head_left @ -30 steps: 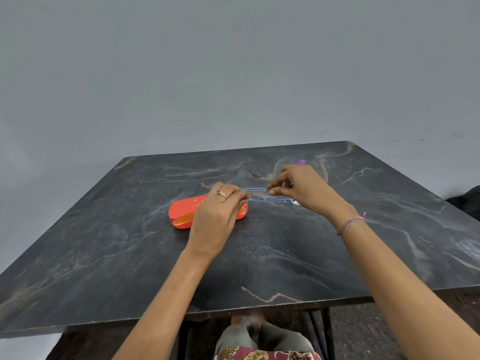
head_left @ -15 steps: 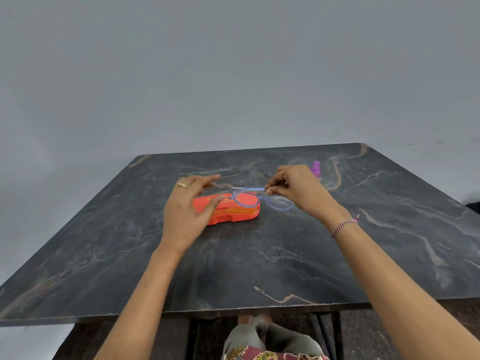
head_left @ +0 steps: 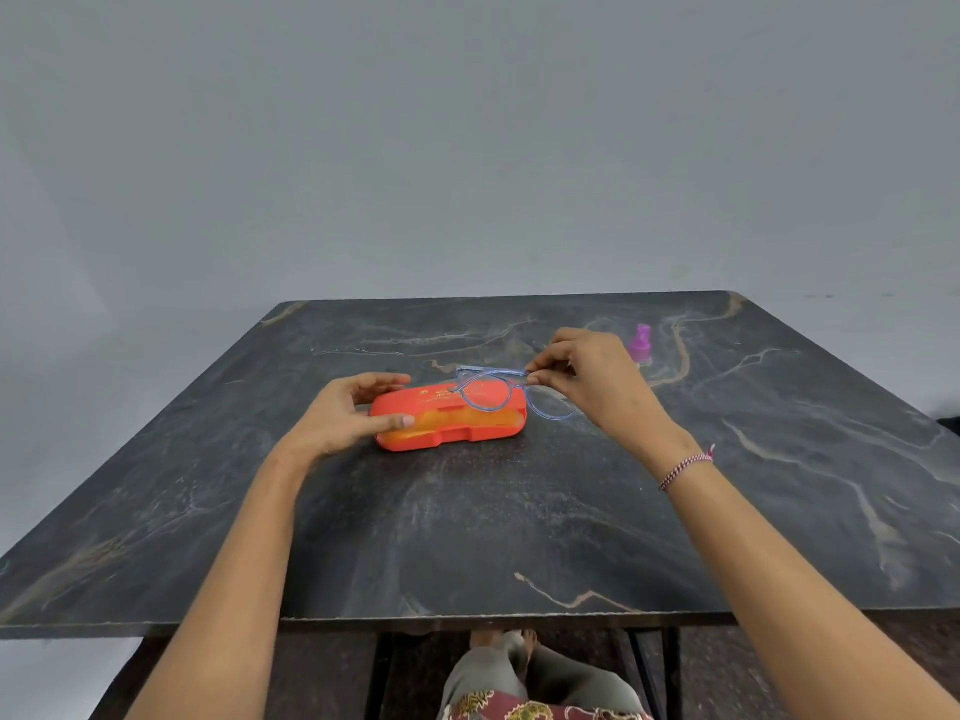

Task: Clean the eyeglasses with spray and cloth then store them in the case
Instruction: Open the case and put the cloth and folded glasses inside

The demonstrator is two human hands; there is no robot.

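Head view: my right grip [head_left: 597, 381] pinches the clear blue-framed eyeglasses [head_left: 491, 370], which hang just left of it over the orange hard case [head_left: 457, 431]. My left grip [head_left: 343, 415] clasps the case's end on the counter [head_left: 467, 537]. I'd best pin the case firmly, lift its lid wide, then lower the glasses in gently.

Left forearm: bare, enters at lower left, runs up toward frame centre. Left hand [head_left: 337, 418]: just left of centre, palm facing right, thumb in front and fingers behind, clasping the left end of the case [head_left: 467, 433]. Right forearm: bare, enters at lower right, angled up-left. Right hand [head_left: 597, 387]: right of centre, knuckles up, thumb and forefinger pinching the eyeglasses [head_left: 485, 393]; other fingers curled.
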